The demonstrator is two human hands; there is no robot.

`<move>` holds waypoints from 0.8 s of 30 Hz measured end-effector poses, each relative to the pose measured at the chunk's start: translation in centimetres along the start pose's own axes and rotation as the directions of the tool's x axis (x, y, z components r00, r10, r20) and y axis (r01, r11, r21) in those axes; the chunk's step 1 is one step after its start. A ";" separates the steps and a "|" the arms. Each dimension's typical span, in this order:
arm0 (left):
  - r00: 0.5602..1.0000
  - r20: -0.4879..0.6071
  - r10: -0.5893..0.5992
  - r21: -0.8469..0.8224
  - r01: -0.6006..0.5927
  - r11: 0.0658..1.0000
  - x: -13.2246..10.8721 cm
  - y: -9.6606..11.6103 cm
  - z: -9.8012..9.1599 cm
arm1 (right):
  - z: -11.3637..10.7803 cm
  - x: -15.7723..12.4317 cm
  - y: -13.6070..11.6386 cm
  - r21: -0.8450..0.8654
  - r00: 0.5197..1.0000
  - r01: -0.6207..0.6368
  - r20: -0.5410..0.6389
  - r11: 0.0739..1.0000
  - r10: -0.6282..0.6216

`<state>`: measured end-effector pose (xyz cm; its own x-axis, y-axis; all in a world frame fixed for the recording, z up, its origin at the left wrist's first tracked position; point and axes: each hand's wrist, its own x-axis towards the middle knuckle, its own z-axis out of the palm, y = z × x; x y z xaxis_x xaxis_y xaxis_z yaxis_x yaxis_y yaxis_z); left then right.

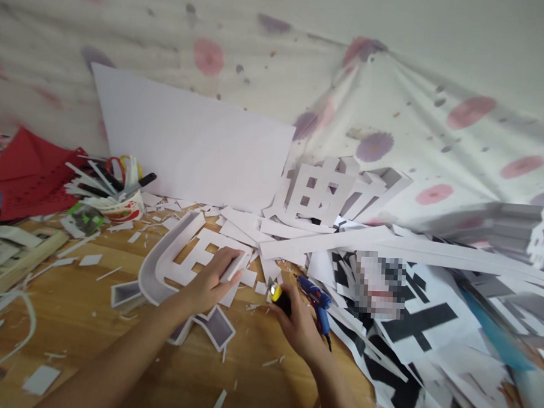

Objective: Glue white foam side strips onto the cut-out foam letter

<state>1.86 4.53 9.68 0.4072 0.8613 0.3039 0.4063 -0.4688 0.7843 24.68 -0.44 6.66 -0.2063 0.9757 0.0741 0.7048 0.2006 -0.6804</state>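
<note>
My left hand [209, 282] pinches a small white foam board piece [235, 267] between thumb and fingers. Below and around it lies a flat white cut-out character [186, 261], beside a curved white foam board letter [148, 269] with raised walls. My right hand [299, 323] is wrapped round a black and yellow utility knife [279, 297], its tip pointing up and left toward the scraps. Just right of that hand lies a blue glue gun [318, 302] with a dark cord.
A large white board [193, 146] leans on the flower-patterned curtain [384, 100]. Finished-looking white characters [320, 191] stand at the back. Long white strips [387, 248] and black-printed sheets [422, 322] crowd the right. A tool cup [123, 208] stands left; scraps litter the wooden table [125, 360].
</note>
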 end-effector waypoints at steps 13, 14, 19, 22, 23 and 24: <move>0.999 -0.016 -0.033 0.021 0.034 0.999 -0.5 -0.9 0.8 | 0.3 2.7 -5.9 -0.007 0.849 0.527 0.028 0.850 -0.527; 0.999 -0.018 -0.026 0.025 0.026 0.999 -0.5 -0.8 0.7 | 0.3 2.7 -5.8 -0.016 0.845 0.535 0.025 0.845 -0.534; 0.999 -0.051 0.006 0.020 -0.005 1.000 -0.2 -0.4 0.5 | 0.1 2.8 -5.5 -0.023 0.831 0.555 -0.013 0.831 -0.556; 0.998 -0.063 0.027 0.025 -0.025 0.999 -0.1 -0.5 0.5 | 0.0 2.8 -5.4 -0.020 0.849 0.528 -0.013 0.849 -0.529; 0.997 -0.066 0.037 0.026 -0.035 0.999 -0.1 -0.6 0.6 | 0.0 2.8 -5.4 -0.021 0.852 0.523 -0.011 0.852 -0.523; 0.997 -0.069 0.047 0.027 -0.045 0.999 -0.1 -0.7 0.6 | 0.0 2.9 -5.4 -0.023 0.853 0.521 -0.012 0.853 -0.521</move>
<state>2.07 4.66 8.79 0.3689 0.8497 0.3768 0.4096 -0.5125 0.7547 20.28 1.27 10.49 -0.5352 0.7291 0.4266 0.5097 0.6815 -0.5251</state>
